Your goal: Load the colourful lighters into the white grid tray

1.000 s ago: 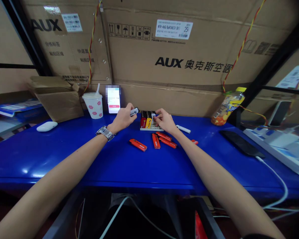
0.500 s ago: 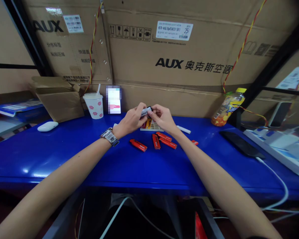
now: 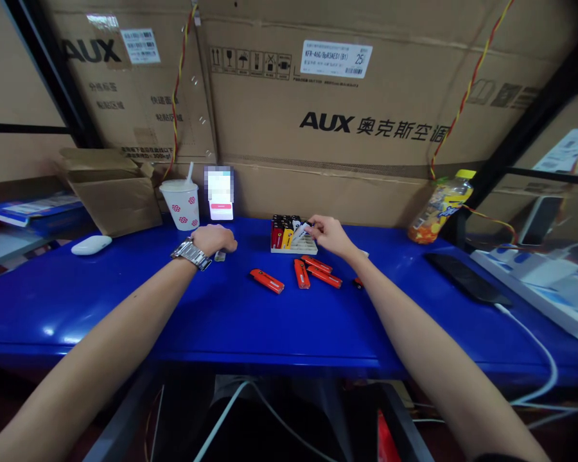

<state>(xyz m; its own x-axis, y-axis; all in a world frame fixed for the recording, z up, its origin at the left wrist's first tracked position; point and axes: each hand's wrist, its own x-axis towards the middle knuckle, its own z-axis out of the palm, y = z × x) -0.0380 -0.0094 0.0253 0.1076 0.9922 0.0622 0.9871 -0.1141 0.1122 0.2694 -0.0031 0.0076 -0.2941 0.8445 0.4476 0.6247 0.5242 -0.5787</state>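
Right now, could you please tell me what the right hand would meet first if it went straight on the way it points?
Past the white lighter it holds, the right hand would probably meet the lighters standing in the white tray; which comes first is unclear.

White lighter (image 3: 300, 233) now in the right fingers (image 3: 316, 229) alone, aslant at the tray (image 3: 293, 251), left fingers (image 3: 228, 242) well apart.

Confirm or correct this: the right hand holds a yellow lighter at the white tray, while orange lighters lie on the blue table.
Wrong colour: the head view shows the right hand holding a white lighter at the white tray. Orange lighters do lie on the blue table.
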